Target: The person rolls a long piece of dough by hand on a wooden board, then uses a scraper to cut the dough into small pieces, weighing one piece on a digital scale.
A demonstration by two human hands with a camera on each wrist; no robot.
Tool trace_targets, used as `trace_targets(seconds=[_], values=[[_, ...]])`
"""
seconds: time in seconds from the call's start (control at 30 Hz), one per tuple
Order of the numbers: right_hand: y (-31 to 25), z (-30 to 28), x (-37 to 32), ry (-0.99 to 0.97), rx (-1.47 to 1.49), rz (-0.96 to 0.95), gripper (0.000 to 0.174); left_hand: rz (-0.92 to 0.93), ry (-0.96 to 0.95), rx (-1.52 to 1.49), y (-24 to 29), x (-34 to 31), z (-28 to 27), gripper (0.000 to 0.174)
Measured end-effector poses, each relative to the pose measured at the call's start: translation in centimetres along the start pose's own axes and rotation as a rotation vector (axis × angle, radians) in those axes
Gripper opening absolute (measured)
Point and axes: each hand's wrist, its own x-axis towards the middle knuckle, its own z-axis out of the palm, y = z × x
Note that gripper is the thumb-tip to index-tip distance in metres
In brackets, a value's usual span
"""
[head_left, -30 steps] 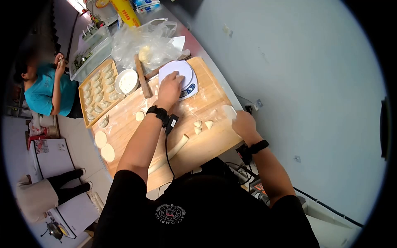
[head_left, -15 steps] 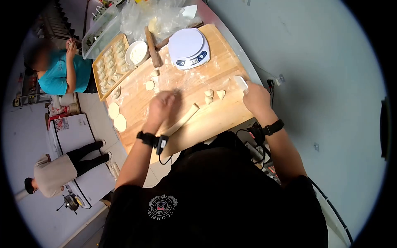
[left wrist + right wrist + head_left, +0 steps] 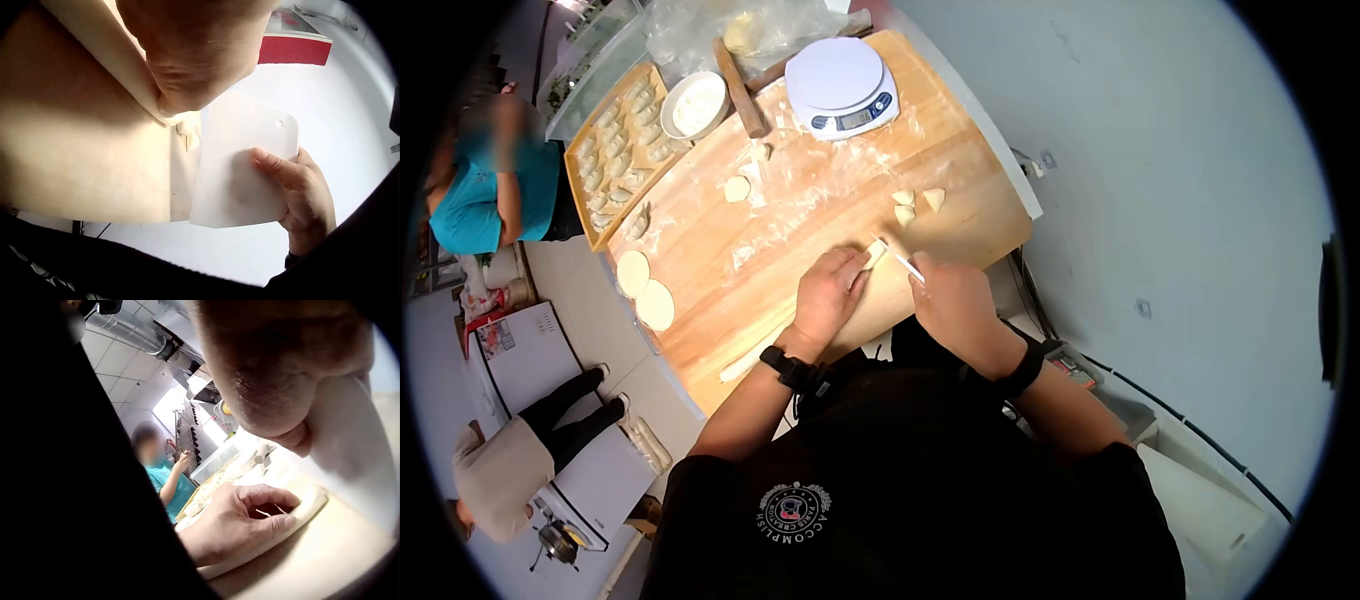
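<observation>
A long dough rope (image 3: 745, 364) lies along the near side of the wooden board (image 3: 820, 215). My left hand (image 3: 828, 297) holds it close to its cut end, thumb and fingers on either side in the right wrist view. My right hand (image 3: 960, 312) grips a white dough scraper (image 3: 234, 187), thumb on one flat face. The scraper's edge stands close beside the end of the rope, just past the left fingertips. Several small cut dough pieces (image 3: 905, 214) sit a little beyond the scraper.
Farther back stand a white kitchen scale (image 3: 840, 80), a rolling pin (image 3: 741, 90) and a bowl (image 3: 696, 105) of white contents. A wooden tray (image 3: 583, 205) of dumplings is at the left, with two flat wrappers (image 3: 645, 290) nearer. A person in turquoise (image 3: 485, 195) stands beyond the tray.
My left hand has left the scale and come down onto the dough rope. My right hand has brought the scraper leftward from the board's right edge to the rope's end.
</observation>
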Motion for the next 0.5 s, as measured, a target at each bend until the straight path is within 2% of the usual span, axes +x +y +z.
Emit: trace_targets(seconds=[0.2, 0.5], values=[[-1.8, 1.6, -0.9, -0.012, 0.043, 0.069, 0.007, 0.112, 0.048, 0.021, -0.4, -0.3, 0.7, 0.027], [-2.3, 3.1, -0.7, 0.004, -0.009, 0.067, 0.004, 0.108, 0.018, -0.002, -0.6, -0.2, 0.6, 0.025]])
